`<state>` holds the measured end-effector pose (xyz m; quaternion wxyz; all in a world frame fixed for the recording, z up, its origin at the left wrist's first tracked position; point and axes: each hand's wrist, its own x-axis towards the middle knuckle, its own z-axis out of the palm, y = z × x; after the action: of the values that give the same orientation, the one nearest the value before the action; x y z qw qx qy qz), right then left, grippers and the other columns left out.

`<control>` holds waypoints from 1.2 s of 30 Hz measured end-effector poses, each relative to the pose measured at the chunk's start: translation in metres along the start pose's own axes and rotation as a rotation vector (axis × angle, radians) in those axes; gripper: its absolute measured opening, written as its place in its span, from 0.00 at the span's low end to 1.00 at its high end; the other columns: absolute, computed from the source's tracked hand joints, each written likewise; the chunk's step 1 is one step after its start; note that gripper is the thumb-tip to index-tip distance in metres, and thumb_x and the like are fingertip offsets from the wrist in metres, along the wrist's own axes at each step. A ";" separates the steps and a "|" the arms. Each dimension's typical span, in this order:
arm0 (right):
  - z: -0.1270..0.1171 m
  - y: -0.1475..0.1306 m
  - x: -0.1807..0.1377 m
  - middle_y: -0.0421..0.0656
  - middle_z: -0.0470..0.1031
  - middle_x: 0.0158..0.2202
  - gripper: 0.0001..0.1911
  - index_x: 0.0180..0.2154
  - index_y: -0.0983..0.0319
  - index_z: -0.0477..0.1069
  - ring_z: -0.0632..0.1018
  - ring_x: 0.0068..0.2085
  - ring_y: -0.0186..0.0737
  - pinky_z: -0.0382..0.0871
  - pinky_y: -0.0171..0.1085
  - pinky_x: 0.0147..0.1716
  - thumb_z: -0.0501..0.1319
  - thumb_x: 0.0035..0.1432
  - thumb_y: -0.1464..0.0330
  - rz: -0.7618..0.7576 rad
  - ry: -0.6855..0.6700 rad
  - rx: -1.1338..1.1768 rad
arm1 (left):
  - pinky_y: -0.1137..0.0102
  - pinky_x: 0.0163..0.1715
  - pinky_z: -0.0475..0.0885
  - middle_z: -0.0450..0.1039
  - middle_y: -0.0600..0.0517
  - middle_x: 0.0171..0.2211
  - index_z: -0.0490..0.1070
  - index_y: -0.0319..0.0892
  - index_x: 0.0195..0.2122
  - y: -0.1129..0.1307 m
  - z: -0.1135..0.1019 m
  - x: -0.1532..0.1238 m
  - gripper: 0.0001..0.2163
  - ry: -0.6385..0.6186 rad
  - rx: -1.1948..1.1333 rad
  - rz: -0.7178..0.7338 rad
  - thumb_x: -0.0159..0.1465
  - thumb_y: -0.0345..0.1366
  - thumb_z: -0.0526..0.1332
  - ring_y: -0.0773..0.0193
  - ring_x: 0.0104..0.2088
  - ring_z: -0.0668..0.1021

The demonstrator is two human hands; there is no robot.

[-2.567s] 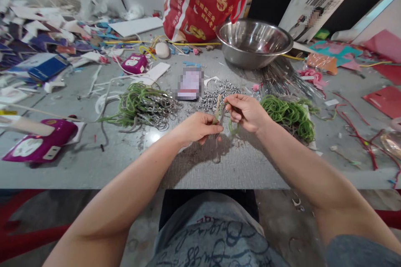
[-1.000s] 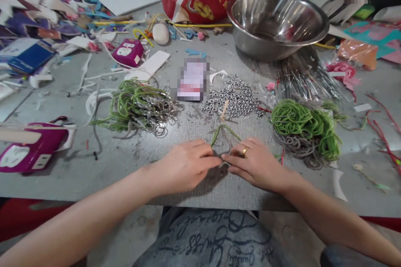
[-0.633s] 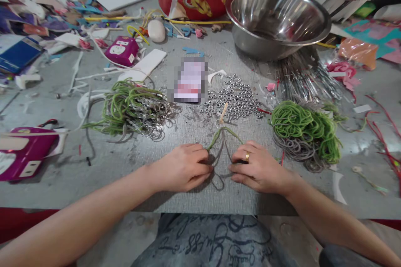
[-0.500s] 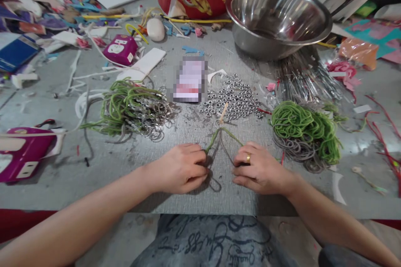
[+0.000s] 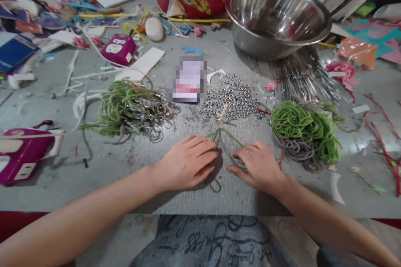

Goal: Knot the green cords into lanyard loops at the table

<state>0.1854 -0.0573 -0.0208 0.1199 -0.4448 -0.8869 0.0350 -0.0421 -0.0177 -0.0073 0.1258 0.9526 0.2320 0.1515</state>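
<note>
A doubled cord, green [image 5: 232,136] on one strand and grey on the other, lies in an upside-down V on the table between my hands. My left hand [image 5: 191,162] rests over its left leg, fingers stretched out and loose, thumb apart. Below those fingers a grey loop [image 5: 215,185] of cord shows. At the right leg is my right hand [image 5: 258,164], with a ring on one finger; its thumb and forefinger are spread, with the cord passing beside them. Just above the bend lies a small pale stick [image 5: 223,112]. The cord ends under both hands are hidden.
Small metal rings or beads [image 5: 241,98] are spread ahead. Green and grey cord bundles lie left [image 5: 125,108] and right [image 5: 305,131]. A phone [image 5: 188,81], a steel bowl [image 5: 277,46], thin metal strips [image 5: 308,77] and purple power sockets [image 5: 119,49] surround the work area.
Both hands have loosened from their closed grip on the cord. My left fingers have stretched to the right, and my right thumb and forefinger have parted. The cord's bend stays in place.
</note>
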 end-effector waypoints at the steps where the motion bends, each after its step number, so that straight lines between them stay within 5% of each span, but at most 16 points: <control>1: 0.001 -0.001 0.000 0.42 0.74 0.23 0.16 0.30 0.64 0.70 0.72 0.26 0.37 0.51 0.39 0.33 0.52 0.61 0.60 0.008 -0.016 -0.024 | 0.63 0.42 0.68 0.73 0.45 0.43 0.72 0.38 0.40 0.000 0.002 0.001 0.11 -0.001 0.016 -0.001 0.63 0.37 0.54 0.58 0.43 0.73; 6: 0.001 -0.004 0.000 0.39 0.71 0.18 0.12 0.25 0.62 0.68 0.70 0.22 0.35 0.49 0.39 0.30 0.52 0.60 0.70 0.017 -0.074 0.004 | 0.59 0.48 0.65 0.73 0.44 0.46 0.71 0.38 0.45 0.000 0.012 -0.003 0.13 -0.023 0.050 0.011 0.63 0.39 0.55 0.54 0.51 0.70; 10: -0.004 -0.005 0.001 0.35 0.69 0.18 0.09 0.26 0.61 0.66 0.68 0.21 0.31 0.53 0.36 0.31 0.53 0.59 0.69 0.065 -0.073 0.340 | 0.59 0.51 0.61 0.73 0.47 0.50 0.70 0.39 0.48 0.000 0.014 -0.008 0.15 -0.005 0.038 0.051 0.63 0.39 0.54 0.54 0.52 0.70; 15: -0.005 -0.004 0.006 0.38 0.74 0.27 0.08 0.28 0.60 0.66 0.71 0.31 0.33 0.58 0.35 0.36 0.54 0.60 0.68 0.049 -0.002 0.562 | 0.60 0.51 0.59 0.73 0.50 0.50 0.70 0.41 0.47 0.003 0.014 -0.007 0.14 -0.020 -0.004 0.122 0.63 0.39 0.54 0.54 0.51 0.70; 20: 0.004 -0.003 0.008 0.41 0.78 0.39 0.10 0.30 0.60 0.69 0.70 0.39 0.38 0.56 0.40 0.40 0.53 0.62 0.66 -0.057 -0.024 0.424 | 0.61 0.50 0.59 0.76 0.51 0.43 0.72 0.43 0.43 0.005 0.012 -0.006 0.11 -0.019 -0.061 0.181 0.63 0.37 0.54 0.57 0.48 0.71; 27: 0.004 -0.007 0.003 0.41 0.77 0.39 0.11 0.39 0.60 0.72 0.67 0.39 0.40 0.52 0.41 0.39 0.54 0.61 0.63 -0.192 -0.037 0.211 | 0.64 0.43 0.63 0.76 0.51 0.32 0.72 0.42 0.31 0.003 0.005 -0.008 0.08 0.100 -0.112 0.164 0.61 0.34 0.53 0.61 0.40 0.73; 30: 0.003 -0.007 0.001 0.42 0.75 0.36 0.13 0.38 0.59 0.73 0.67 0.37 0.40 0.52 0.41 0.38 0.54 0.61 0.60 -0.225 -0.035 0.187 | 0.64 0.41 0.65 0.75 0.48 0.37 0.71 0.39 0.37 0.002 0.006 -0.005 0.09 0.132 -0.091 0.086 0.62 0.35 0.53 0.60 0.41 0.72; 36: 0.001 -0.008 0.002 0.41 0.73 0.32 0.14 0.37 0.58 0.74 0.66 0.35 0.39 0.52 0.41 0.37 0.55 0.59 0.58 -0.262 -0.088 0.178 | 0.60 0.44 0.62 0.72 0.48 0.47 0.70 0.41 0.42 0.002 0.013 0.002 0.13 -0.057 -0.024 0.069 0.64 0.41 0.52 0.54 0.48 0.69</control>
<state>0.1775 -0.0608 -0.0196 0.1235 -0.3111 -0.9350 0.1169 -0.0352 -0.0212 -0.0182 0.1382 0.9624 0.1934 0.1314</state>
